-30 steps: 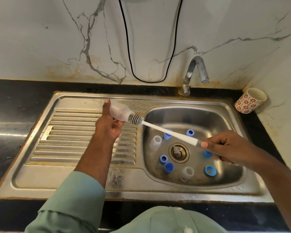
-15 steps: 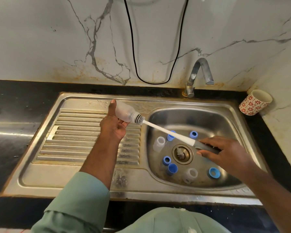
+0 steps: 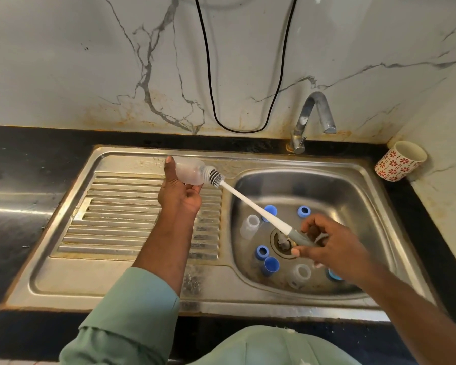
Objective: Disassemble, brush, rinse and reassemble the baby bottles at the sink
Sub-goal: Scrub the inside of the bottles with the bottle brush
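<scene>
My left hand (image 3: 178,194) grips a clear baby bottle (image 3: 190,172) held sideways above the draining board, its mouth pointing right. A bottle brush (image 3: 250,202) with a white shaft and grey handle has its bristle head at the bottle's mouth. My right hand (image 3: 332,246) pinches the grey handle over the sink basin (image 3: 353,196). In the basin lie several blue rings and caps (image 3: 270,264) and two clear bottle parts (image 3: 250,225).
A steel tap (image 3: 313,117) stands behind the basin, with no water running. A flowered mug (image 3: 399,162) sits on the black counter at the back right. The ribbed draining board (image 3: 121,214) lies left. A black cable (image 3: 211,88) hangs on the marble wall.
The brush head went deeper into the bottle's mouth, then came partly back out. My right hand shifted its hold back along the handle. The view tilted a little downward and left.
</scene>
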`<state>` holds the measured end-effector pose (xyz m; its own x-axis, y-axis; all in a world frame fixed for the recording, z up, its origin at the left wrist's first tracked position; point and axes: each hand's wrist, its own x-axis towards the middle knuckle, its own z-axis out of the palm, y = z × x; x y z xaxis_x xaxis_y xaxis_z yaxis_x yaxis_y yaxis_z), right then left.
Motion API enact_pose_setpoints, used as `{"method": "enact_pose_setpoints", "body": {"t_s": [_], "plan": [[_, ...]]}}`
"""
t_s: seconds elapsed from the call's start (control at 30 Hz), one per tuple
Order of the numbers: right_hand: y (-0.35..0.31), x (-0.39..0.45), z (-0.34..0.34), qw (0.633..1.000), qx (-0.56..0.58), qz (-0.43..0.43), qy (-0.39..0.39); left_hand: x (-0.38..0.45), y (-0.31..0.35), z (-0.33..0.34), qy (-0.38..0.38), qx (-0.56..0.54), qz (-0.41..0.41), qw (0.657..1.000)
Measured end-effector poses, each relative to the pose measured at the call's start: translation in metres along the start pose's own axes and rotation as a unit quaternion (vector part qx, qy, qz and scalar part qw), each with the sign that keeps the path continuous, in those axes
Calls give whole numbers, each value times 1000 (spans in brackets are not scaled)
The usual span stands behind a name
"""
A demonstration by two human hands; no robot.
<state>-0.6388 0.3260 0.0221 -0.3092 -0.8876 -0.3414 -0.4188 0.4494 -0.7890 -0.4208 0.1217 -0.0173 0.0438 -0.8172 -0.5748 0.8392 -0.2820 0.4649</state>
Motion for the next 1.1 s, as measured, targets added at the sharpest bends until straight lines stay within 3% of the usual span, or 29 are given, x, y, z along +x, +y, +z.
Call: {"method": "enact_pose_setpoints", "body": {"t_s": [0.07, 0.13, 0.2, 0.27, 0.37, 0.43, 0.5, 0.6, 0.63, 0.7, 0.8, 0.87, 0.93, 1.0, 1.1], "plan": [[-4, -1, 6, 998, -21, -23, 52, -3, 1, 3, 18, -12, 32, 999], [-7, -2, 11, 998, -40, -27, 41, -7, 1, 8, 37, -11, 66, 997], [-14, -4, 13, 999, -34, -3, -11, -9, 1, 11, 34, 9, 96, 995], [-20, -3, 7, 992, 48, 69, -90, -10, 1, 12, 14, 34, 128, 991], [-29, 3, -12, 929, 230, 178, -231, -9, 3, 10, -20, 75, 182, 980], [-30, 5, -21, 906, 270, 200, -259, -10, 7, 10, -53, 106, 218, 969], [-33, 7, -24, 943, 176, 159, -234, -10, 12, 8, -95, 153, 249, 952], [-36, 10, -21, 991, -79, 18, -103, -9, 21, 5, -135, 194, 260, 936], [-34, 13, -21, 983, -177, -36, -45, -10, 22, 5, -140, 196, 261, 935], [-29, 19, -18, 931, -344, -100, 68, -13, 22, 4, -140, 200, 261, 934], [-23, 24, -11, 890, -407, -132, 155, -16, 21, 5, -120, 188, 244, 944], [-23, 25, -9, 935, -324, -107, 98, -13, 24, 7, -109, 150, 203, 961], [-27, 24, -10, 997, -58, 19, -48, -9, 26, 8, -84, 98, 147, 981], [-29, 20, -16, 966, 144, 130, -167, -6, 27, 8, -61, 27, 98, 993], [-31, 16, -20, 950, 212, 144, -175, 1, 29, 4, -34, -57, 74, 995]]}}
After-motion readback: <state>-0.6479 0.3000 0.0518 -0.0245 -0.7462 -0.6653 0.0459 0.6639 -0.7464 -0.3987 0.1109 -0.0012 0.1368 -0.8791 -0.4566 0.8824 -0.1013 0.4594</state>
